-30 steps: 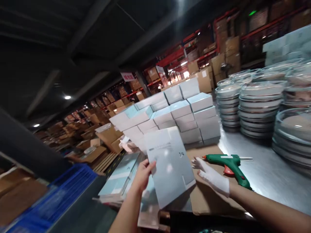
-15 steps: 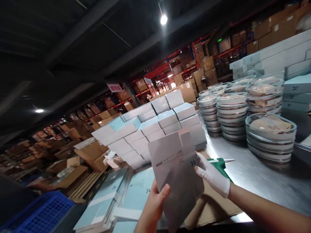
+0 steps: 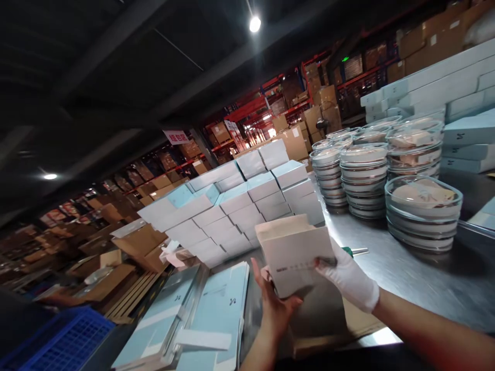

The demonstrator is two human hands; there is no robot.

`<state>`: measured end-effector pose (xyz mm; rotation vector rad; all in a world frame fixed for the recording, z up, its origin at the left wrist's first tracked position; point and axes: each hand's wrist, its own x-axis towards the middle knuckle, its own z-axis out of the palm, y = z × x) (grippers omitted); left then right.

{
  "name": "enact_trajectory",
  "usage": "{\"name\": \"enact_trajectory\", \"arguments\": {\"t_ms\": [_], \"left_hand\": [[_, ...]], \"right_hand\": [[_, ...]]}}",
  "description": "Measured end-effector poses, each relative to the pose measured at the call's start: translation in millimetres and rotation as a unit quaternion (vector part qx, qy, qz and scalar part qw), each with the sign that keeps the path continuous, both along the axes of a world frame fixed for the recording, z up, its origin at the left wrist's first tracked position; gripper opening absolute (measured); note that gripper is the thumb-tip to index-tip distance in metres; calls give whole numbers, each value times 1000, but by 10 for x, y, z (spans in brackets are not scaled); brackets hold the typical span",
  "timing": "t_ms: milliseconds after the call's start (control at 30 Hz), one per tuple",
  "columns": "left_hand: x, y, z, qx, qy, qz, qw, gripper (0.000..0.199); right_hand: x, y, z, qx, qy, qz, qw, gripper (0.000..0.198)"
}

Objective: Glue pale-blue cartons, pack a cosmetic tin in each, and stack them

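A white cardboard carton (image 3: 296, 257), with a line of small print on its face and a cream inside showing at the top, is between my hands in the middle of the view. My right hand (image 3: 350, 275), in a white glove with bare fingertips, grips its right side. My bare left hand (image 3: 275, 309) is at its lower left edge, thumb and forefinger spread apart; the other fingers are partly hidden. Brown cardboard (image 3: 359, 317) lies on the metal table below. Behind my right hand shows part of a green tool (image 3: 347, 251) with a metal tip.
Flat light-blue cartons (image 3: 216, 309) lie in piles at the left. White boxes (image 3: 240, 206) are stacked behind the carton. Stacks of round clear containers (image 3: 423, 221) stand on the metal table (image 3: 371, 232) at the right. A blue crate (image 3: 65, 340) is at lower left.
The flat carton has opened out, showing its cream inside, and its face has turned. My left hand has spread its fingers and shifted right. My right hand now grips the carton's front. The view has shifted slightly.
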<state>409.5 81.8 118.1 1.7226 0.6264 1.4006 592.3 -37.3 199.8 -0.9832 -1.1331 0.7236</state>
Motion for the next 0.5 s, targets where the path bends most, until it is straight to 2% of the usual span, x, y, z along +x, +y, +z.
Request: {"name": "enact_trajectory", "arguments": {"t_ms": [67,167,233,267,367,433,500], "left_hand": [[-94,43,-3,17,-13,-15,1000,139],[-255,85,94,47,13,-7,999,97],[-321,55,174,64,40,-13,997,72],[-337,21,200,66,42,-16,997,66],[-346,-102,186,62,-20,8,998,76],[-355,-150,129,65,-43,33,996,83],[-383,-147,93,80,-13,33,996,75]], "right_hand": [[41,13,22,-10,-22,-8,1000,101],[11,11,78,-15,-47,28,998,100],[-65,15,131,-16,-31,27,999,88],[-111,23,155,-25,-24,11,999,78],[-233,70,186,-52,-29,-115,992,52],[-251,103,173,-35,-49,-179,982,52],[-175,118,143,4,-71,-187,980,55]]}}
